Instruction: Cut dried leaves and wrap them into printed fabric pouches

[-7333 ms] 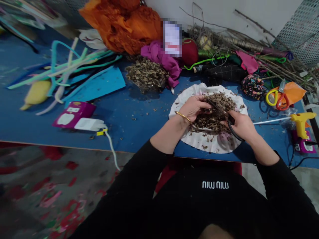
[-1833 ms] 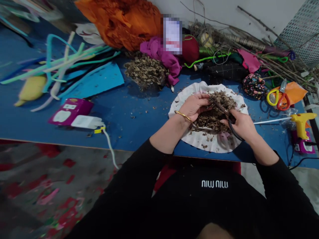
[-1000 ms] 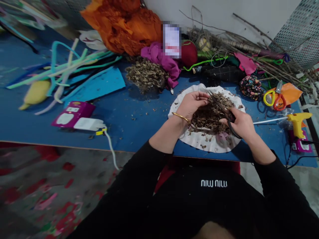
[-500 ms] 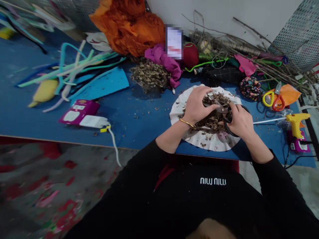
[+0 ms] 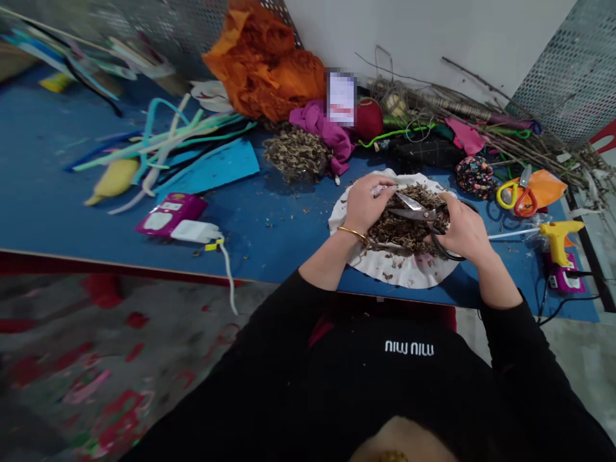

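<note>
Lying by the near edge of the table [image 5: 279, 240], the white cloth [image 5: 392, 274] is covered with dried brown bits [image 5: 402, 236]. Black-handled scissors [image 5: 419, 215], blades spread, are gripped by the right hand [image 5: 462, 230]; left hand [image 5: 366, 204] is curled beside the tips, hold unclear.

The scissors [image 5: 426, 215], which have dark handles and grey metal blades, are opened with the tips toward the left, above crumbled brown dry leaves [image 5: 395, 237] heaped on the round white sheet [image 5: 405, 274].
</note>
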A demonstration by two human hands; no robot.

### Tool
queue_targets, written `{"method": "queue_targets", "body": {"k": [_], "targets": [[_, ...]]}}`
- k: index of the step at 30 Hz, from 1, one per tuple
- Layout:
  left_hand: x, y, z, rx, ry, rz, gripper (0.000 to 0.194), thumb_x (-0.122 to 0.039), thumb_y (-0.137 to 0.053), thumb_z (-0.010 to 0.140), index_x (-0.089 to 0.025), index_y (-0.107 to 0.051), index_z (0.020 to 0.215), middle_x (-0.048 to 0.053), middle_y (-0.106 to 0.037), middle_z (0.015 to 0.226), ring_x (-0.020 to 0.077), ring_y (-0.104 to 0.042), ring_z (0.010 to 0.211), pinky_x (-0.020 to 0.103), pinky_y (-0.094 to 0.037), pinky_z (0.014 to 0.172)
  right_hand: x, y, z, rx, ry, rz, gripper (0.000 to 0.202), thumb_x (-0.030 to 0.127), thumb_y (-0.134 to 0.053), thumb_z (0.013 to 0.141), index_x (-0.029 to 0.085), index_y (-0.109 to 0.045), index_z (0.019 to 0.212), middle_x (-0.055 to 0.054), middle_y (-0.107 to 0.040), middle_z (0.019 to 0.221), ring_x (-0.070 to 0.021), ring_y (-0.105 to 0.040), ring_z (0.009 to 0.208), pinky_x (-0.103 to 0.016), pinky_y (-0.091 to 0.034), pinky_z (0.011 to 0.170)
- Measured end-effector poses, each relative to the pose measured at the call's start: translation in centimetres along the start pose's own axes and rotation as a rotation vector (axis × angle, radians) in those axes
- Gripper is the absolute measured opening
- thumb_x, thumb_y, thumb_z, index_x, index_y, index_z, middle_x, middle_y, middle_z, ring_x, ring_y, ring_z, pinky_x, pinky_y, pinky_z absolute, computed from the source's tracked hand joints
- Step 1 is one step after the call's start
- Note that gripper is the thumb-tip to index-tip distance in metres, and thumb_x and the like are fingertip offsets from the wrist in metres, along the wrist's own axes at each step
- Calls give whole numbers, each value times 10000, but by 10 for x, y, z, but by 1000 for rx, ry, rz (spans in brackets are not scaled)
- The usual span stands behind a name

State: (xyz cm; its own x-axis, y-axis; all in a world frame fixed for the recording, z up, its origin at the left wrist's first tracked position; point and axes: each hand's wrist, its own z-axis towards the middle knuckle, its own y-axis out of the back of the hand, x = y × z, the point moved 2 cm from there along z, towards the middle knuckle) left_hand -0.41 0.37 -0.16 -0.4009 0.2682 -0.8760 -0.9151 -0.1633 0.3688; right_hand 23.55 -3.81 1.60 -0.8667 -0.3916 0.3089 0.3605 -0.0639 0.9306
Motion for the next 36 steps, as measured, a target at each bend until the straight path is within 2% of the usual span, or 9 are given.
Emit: {"method": "queue_targets", "body": {"k": [4, 8, 11, 15, 19, 22, 29, 33, 36], "targets": [[5, 3, -5, 21, 26, 52, 140, -186, -662, 886, -234, -780, 943, 59, -778, 1113, 235, -661, 1143, 353, -428, 1128, -9, 4, 3, 1, -65, 104, 938, 502, -825, 659, 112, -520, 1455, -222, -694, 1264, -381, -673, 1109, -527, -518, 971], [7, 3, -9, 33, 4, 149, 207, -202, -607, 933, -208, -790, 1030, 103, -770, 1206, 261, -655, 1222, 388, -411, 1169, -21, 6, 7, 20, -156, 531, 861, 652, -808, 659, 159, -593, 1331, -63, -692, 928, -231, -643, 834, -395, -530, 795], [-3, -14, -15, 260, -143, 281, 381, -297, -577, 987, -167, -707, 1321, 143, -643, 1478, 276, -527, 1446, 423, -293, 1280, -24, 8, 9, -12, -148, 869, 750, 735, -757, 706, 181, -632, 1195, 9, -593, 791, -146, -547, 691, -315, -488, 681], [-17, -46, -25, 600, -328, 606, 739, -566, -531, 1012, -106, -456, 1585, 179, -378, 1691, 315, -293, 1607, 473, -157, 1337, -21, 9, 8, -55, -178, 1083, 636, 761, -768, 725, 229, -664, 1056, 37, -545, 717, -105, -484, 607, -259, -444, 581], [-23, -59, -32, 697, -416, 773, 725, -665, -498, 1001, -222, -503, 1575, 137, -375, 1700, 392, -267, 1604, 578, -185, 1308, -18, 6, 9, -26, -184, 1087, 663, 791, -806, 662, 222, -676, 976, 39, -554, 683, -90, -472, 581, -239, -423, 533], [-21, -51, -37, 687, -460, 779, 658, -631, -530, 1002, -231, -577, 1522, 156, -420, 1670, 426, -317, 1574, 610, -233, 1281, -21, 1, 11, -5, -184, 1041, 708, 811, -808, 629, 208, -673, 974, 51, -541, 670, -82, -461, 563, -233, -418, 518], [0, -19, -44, 507, -500, 551, 435, -546, -656, 967, -229, -776, 1240, 162, -584, 1540, 361, -467, 1502, 628, -281, 1267, -24, -2, 11, -43, -236, 1081, 620, 733, -813, 702, 194, -680, 977, 45, -553, 673, -75, -468, 544, -231, -410, 502], [4, -16, -37, 303, -452, 315, 178, -315, -668, 975, -223, -820, 962, 107, -750, 1306, 276, -667, 1280, 534, -469, 1161, -24, 0, 9, -80, -301, 1168, 538, 700, -801, 742, 214, -692, 945, 34, -556, 685, -82, -482, 556, -239, -426, 501], [-4, -24, -29, 180, -389, 279, 129, -205, -676, 939, -201, -805, 937, 93, -787, 1180, 254, -713, 1153, 477, -540, 1073, -28, 0, 10, -126, -328, 1211, 558, 729, -773, 752, 226, -697, 980, 29, -554, 699, -101, -492, 566, -264, -446, 511]]}}
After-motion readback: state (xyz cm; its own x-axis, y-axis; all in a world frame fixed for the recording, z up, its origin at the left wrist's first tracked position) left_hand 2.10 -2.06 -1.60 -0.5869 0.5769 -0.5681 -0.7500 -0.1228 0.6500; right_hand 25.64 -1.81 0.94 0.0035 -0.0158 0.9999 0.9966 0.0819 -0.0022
